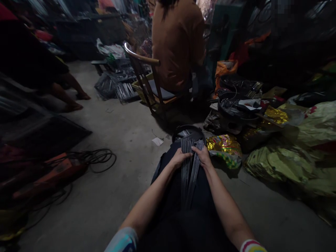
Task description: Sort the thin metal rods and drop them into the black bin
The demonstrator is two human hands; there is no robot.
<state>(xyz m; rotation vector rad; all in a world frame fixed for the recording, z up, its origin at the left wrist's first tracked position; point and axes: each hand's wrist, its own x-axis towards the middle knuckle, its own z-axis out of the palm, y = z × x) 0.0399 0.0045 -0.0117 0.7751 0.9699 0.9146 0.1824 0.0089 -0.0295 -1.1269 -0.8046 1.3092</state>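
Over my dark-clothed lap, thin grey metal rods [186, 176] lie lengthwise in two bunches that meet near the lower ends and spread apart at the top. My left hand [182, 157] is closed around the upper part of the left bunch. Around the right bunch, my right hand [202, 156] is closed too, its thumb lying across the rods. Just beyond the hands stands a round black bucket [176, 133] with more grey pieces inside. My palms and some fingertips are hidden behind the rods.
A person in a brown top [178, 45] sits ahead on a wooden chair [143, 59]. To the right are a gold packet [224, 145], a black basin [228, 108] of metal parts and pale green sacks [280, 164]. Black cable [105, 157] coils on the left floor.
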